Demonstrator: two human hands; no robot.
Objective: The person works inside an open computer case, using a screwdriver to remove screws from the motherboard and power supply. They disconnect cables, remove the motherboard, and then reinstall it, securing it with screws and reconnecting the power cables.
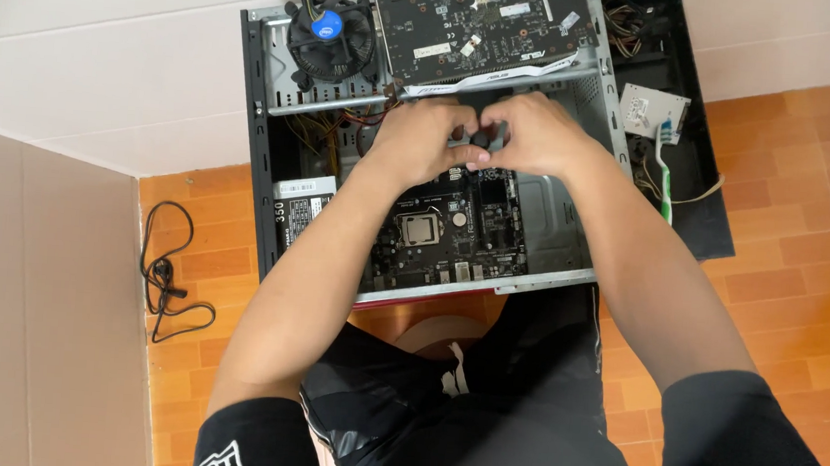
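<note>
I am pinching a small black part between the fingertips of both hands, right over the open computer case. My left hand is curling narrow around the part's near side, and my right hand is closing on it from the other side, so the two are meeting and almost hiding it; what the part is I cannot tell. It is hovering just above the upper edge of the motherboard, whose bare processor socket is lying exposed below my wrists.

Further out, the cooler fan and the graphics card are resting loose across the case's top rail, and the power supply is sitting at the left wall. A side panel is lying to the right with a small circuit board and a green-handled toothbrush on it. A black cable is coiling on the tiled floor.

I judge the risk to be a slip: dropped, the part could land on the open socket and bend its contacts. An elbow nudge could also tip the fan or card off the rail onto the board.
</note>
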